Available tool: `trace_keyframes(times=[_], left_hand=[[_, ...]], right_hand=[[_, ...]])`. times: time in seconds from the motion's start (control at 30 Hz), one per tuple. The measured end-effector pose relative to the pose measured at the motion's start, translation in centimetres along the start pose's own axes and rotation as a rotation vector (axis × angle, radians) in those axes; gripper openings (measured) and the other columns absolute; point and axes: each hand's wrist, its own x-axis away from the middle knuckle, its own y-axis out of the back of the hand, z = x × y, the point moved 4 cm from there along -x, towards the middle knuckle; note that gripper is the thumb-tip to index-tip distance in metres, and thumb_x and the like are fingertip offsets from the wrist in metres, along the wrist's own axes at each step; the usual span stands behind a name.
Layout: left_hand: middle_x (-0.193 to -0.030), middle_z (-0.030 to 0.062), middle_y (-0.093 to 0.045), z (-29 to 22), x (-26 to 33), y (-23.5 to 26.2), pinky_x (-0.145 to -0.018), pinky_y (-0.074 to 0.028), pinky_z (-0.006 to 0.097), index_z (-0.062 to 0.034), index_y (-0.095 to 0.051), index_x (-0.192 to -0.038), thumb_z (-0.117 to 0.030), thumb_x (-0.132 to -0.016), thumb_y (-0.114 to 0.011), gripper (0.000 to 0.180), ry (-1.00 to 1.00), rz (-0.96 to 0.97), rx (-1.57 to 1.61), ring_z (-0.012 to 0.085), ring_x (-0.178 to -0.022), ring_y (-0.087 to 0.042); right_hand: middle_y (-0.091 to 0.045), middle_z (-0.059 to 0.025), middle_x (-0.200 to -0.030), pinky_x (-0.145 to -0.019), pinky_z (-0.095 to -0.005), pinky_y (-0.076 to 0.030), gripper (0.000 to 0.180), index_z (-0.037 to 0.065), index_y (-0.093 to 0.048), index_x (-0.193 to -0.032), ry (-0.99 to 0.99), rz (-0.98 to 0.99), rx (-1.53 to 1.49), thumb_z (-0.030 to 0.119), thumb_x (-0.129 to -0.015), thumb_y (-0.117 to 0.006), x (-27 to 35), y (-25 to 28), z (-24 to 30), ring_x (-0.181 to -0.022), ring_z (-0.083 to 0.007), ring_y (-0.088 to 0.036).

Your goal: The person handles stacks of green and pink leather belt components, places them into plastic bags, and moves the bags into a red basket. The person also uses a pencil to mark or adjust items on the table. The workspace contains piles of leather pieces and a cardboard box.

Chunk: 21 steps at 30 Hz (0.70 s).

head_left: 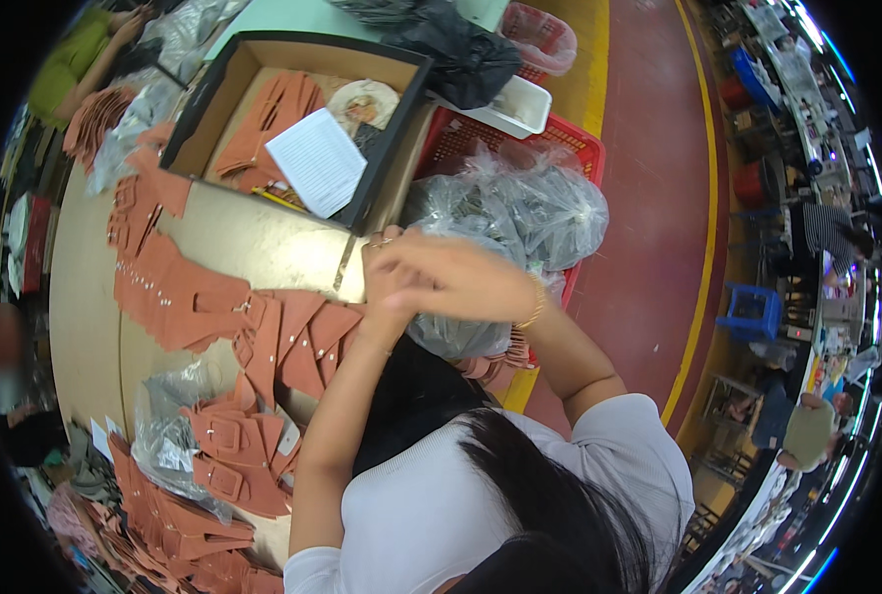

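My two hands meet at the right edge of the table. My left hand [382, 287] points away from me, a ring on one finger, its fingers partly hidden behind the other hand. Across it lies my right hand [471, 277], smeared by motion, with a gold bracelet at the wrist. Nothing held shows in either hand. Flat orange-brown cut pieces [307, 342] lie overlapped just left of my left wrist. A curved row of similar pieces [169, 292], some with small metal studs, runs up the table's left side.
Ahead stands a dark-rimmed box [186, 148] holding orange-brown pieces, a white paper sheet [317, 158] and a tape roll [364, 102]. A red crate [589, 148] with clear bags [550, 213] is at the right. More stacked pieces [169, 510] lie lower left, beside a plastic bag [164, 416].
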Motion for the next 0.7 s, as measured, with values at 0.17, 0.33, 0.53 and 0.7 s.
trace_keyframes(times=[0.17,0.33,0.53,0.7], left_hand=[[-0.096,0.0152,-0.055,-0.9,-0.3,0.6,-0.082,-0.041,0.046,-0.0044,-0.061,-0.101,-0.02,-0.074,-0.073,0.032,0.014,-0.086,-0.021,0.0374,-0.095,-0.052],[-0.087,0.0136,-0.057,-2.8,-0.9,1.2,-0.077,-0.042,0.043,-0.0037,-0.061,-0.096,-0.011,-0.07,-0.073,0.029,0.011,-0.075,0.119,0.0343,-0.085,-0.055],[-0.074,0.0109,-0.058,-6.0,-1.6,2.0,-0.066,-0.045,0.039,-0.0025,-0.062,-0.082,-0.003,-0.062,-0.073,0.023,-0.018,-0.022,0.339,0.0311,-0.071,-0.057],[-0.07,0.0113,-0.054,-8.0,-1.6,2.4,-0.06,-0.042,0.035,-0.0015,-0.061,-0.081,0.001,-0.062,-0.074,0.024,-0.176,0.001,0.348,0.0286,-0.065,-0.053]], right_hand=[[-0.06,-0.0162,-0.116,-0.092,-0.0399,-0.047,0.05,0.007,-0.055,-0.126,-0.485,-0.184,0.613,0.038,-0.088,-0.066,6.5,8.1,-6.5,-0.106,-0.0336,-0.06],[-0.06,-0.0177,-0.119,-0.096,-0.0414,-0.045,0.059,0.005,-0.054,-0.128,-0.386,-0.18,0.403,0.042,-0.085,-0.069,8.8,9.9,-8.8,-0.112,-0.0347,-0.057],[-0.058,-0.0172,-0.126,-0.098,-0.0397,-0.044,0.066,0.003,-0.051,-0.134,-0.201,-0.063,0.152,0.048,-0.087,-0.066,9.0,7.0,-10.7,-0.119,-0.0309,-0.055],[-0.055,-0.0118,-0.132,-0.1,-0.0372,-0.044,0.056,0.002,-0.049,-0.135,-0.327,-0.557,-0.684,0.04,-0.095,-0.06,8.3,9.9,-17.3,-0.121,-0.0245,-0.055]])
